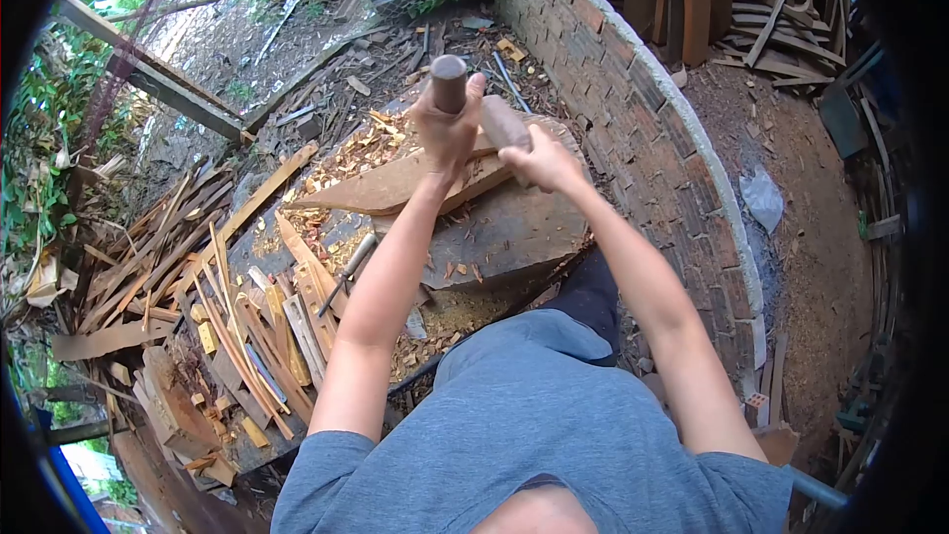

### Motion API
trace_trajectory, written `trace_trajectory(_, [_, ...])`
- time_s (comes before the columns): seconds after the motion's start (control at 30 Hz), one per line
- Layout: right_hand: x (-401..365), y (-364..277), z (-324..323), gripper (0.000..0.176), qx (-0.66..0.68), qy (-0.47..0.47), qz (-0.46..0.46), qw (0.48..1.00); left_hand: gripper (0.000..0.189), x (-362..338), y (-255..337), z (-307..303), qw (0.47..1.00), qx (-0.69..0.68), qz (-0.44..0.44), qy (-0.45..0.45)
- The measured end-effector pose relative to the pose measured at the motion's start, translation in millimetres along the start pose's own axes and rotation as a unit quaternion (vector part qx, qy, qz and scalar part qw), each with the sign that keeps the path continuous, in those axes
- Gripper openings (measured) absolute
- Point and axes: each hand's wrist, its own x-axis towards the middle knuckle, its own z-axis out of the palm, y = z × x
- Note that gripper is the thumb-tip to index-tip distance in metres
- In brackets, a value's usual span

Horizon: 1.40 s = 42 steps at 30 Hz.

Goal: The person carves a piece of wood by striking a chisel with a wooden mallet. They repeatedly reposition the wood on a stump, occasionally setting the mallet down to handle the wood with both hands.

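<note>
Left hand point(447, 133): fingers clamped on upright handle point(448, 79). Right hand point(544, 163), at 4 o'clock from left: fingers wrapped on slanted handle point(502, 122). Plank point(386, 188) just below both, on block point(504, 232); long axis 8–2 o'clock, tip toward 8. Left hand nearer plank middle.

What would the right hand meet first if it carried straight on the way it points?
Probably the left hand, gripping a round wooden handle just ahead. The right hand itself holds a second handle; depth is unclear, so it could pass beside.

Soft daylight, fisheye-warped dark edges
</note>
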Motion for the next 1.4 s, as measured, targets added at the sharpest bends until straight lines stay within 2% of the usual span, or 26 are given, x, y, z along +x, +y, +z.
trace_trajectory(0.07, [-4.6, -19.0, -24.9, 0.078, 0.069, 0.053, -0.040, 0.995, 0.023, 0.7, -0.8, 3.7, 0.999, -0.025, 0.023, 0.020])
trace_trajectory(0.1, [-12.6, -35.6, -38.7, 0.077, 0.139, 0.116, -0.108, 0.978, 0.023, 3.0, -3.5, 3.2, 0.998, -0.005, 0.047, 0.037])
trace_trajectory(0.13, [-25.6, -58.3, -55.6, 0.074, 0.180, 0.176, -0.208, 0.945, 0.023, 3.4, -5.1, 1.1, 0.999, -0.002, 0.038, 0.039])
trace_trajectory(0.2, [-63.3, -106.7, -98.1, 0.067, 0.202, 0.204, -0.308, 0.907, 0.024, 5.4, -4.6, -3.3, 1.000, 0.000, 0.004, 0.030])
trace_trajectory(0.23, [-61.4, -118.0, -107.3, 0.064, 0.170, 0.296, -0.417, 0.843, 0.021, 6.9, -2.7, -2.8, 0.999, 0.002, 0.009, 0.044])
trace_trajectory(0.33, [-78.2, -135.0, -112.1, 0.063, 0.116, 0.279, -0.412, 0.860, 0.014, 6.4, -16.2, -8.7, 0.999, -0.017, -0.003, 0.034])
trace_trajectory(0.37, [-90.9, -137.7, -111.8, 0.066, -0.023, 0.213, -0.332, 0.919, 0.006, 4.8, -14.0, -8.6, 0.999, -0.009, 0.014, 0.032])
trace_trajectory(0.4, [-82.3, -133.7, -102.9, 0.069, -0.157, 0.132, -0.306, 0.930, 0.006, 3.3, -11.1, -8.6, 0.999, -0.010, 0.021, 0.036])
trace_trajectory(0.47, [-83.2, -132.7, -110.0, 0.071, -0.252, 0.209, -0.341, 0.881, 0.017, 5.9, -4.9, -7.9, 0.994, -0.023, 0.088, 0.057])
trace_trajectory(0.53, [-109.7, -158.7, -132.7, 0.054, -0.162, 0.164, -0.311, 0.922, 0.015, 9.6, -5.9, -8.0, 0.996, -0.015, 0.062, 0.057])
trace_trajectory(0.57, [-112.2, -161.3, -135.3, 0.056, -0.096, 0.215, -0.369, 0.899, 0.014, 6.4, -9.2, -9.1, 0.998, -0.003, 0.029, 0.052])
trace_trajectory(0.6, [-107.0, -160.6, -131.4, 0.058, -0.003, 0.290, -0.456, 0.841, 0.012, 3.9, -11.8, -10.7, 0.999, 0.009, -0.004, 0.047])
trace_trajectory(0.67, [-107.9, -159.6, -122.3, 0.059, 0.008, 0.293, -0.436, 0.851, 0.011, 0.1, -17.3, -14.1, 1.000, 0.013, -0.003, 0.028])
trace_trajectory(0.7, [-106.1, -156.7, -116.5, 0.060, -0.112, 0.204, -0.365, 0.901, 0.011, -2.5, -18.1, -14.6, 0.999, 0.026, 0.039, 0.007])
trace_trajectory(0.73, [-100.5, -150.2, -107.8, 0.061, -0.230, 0.111, -0.284, 0.924, 0.011, -2.1, -18.7, -13.2, 0.996, 0.038, 0.084, -0.013])
trace_trajectory(0.77, [-98.2, -146.0, -102.3, 0.057, -0.230, 0.209, -0.335, 0.889, 0.011, 0.5, -17.7, -12.2, 0.995, 0.036, 0.090, -0.017])
trace_trajectory(0.8, [-95.1, -141.3, -108.7, 0.057, -0.232, 0.217, -0.335, 0.887, 0.011, 4.8, -17.4, -8.4, 0.997, 0.006, 0.078, -0.019])
trace_trajectory(0.9, [-111.4, -144.3, -124.9, 0.067, -0.110, 0.200, -0.336, 0.914, 0.012, -1.3, -24.9, -10.0, 0.998, -0.053, 0.012, -0.042])
trace_trajectory(1.0, [-111.8, -138.7, -110.5, 0.069, -0.073, 0.220, -0.329, 0.916, 0.011, -3.1, -18.0, -14.9, 0.999, -0.019, 0.013, -0.042])
trace_trajectory(1.03, [-101.4, -128.9, -100.4, 0.073, -0.179, 0.151, -0.297, 0.926, 0.011, -5.3, -8.2, -16.2, 0.995, -0.075, 0.027, -0.059])
trace_trajectory(1.07, [-96.9, -120.2, -98.1, 0.079, -0.141, 0.134, -0.284, 0.939, 0.013, -0.6, -3.5, -12.8, 0.993, -0.110, 0.024, -0.035])
trace_trajectory(1.17, [-91.0, -107.4, -102.2, 0.078, -0.129, 0.118, -0.276, 0.945, 0.012, 0.2, -22.2, -28.0, 0.991, -0.114, 0.004, -0.066])
trace_trajectory(1.23, [-68.8, -87.7, -88.0, 0.086, -0.004, 0.121, -0.228, 0.966, 0.009, 6.5, -12.3, -36.5, 0.985, -0.090, -0.120, -0.085])
trace_trajectory(1.27, [-59.8, -78.1, -81.8, 0.086, -0.005, 0.125, -0.230, 0.965, 0.019, 9.6, -10.8, -40.5, 0.982, -0.103, -0.135, -0.079])
trace_trajectory(1.33, [-38.3, -58.6, -64.6, 0.085, 0.085, 0.024, -0.143, 0.986, 0.024, 13.7, -3.2, -58.1, 0.932, -0.230, -0.229, -0.161])
trace_trajectory(1.4, [-14.4, -31.8, -36.3, 0.083, 0.009, 0.015, -0.073, 0.997, 0.027, 11.5, 2.7, -58.3, 0.947, -0.200, -0.216, -0.133])
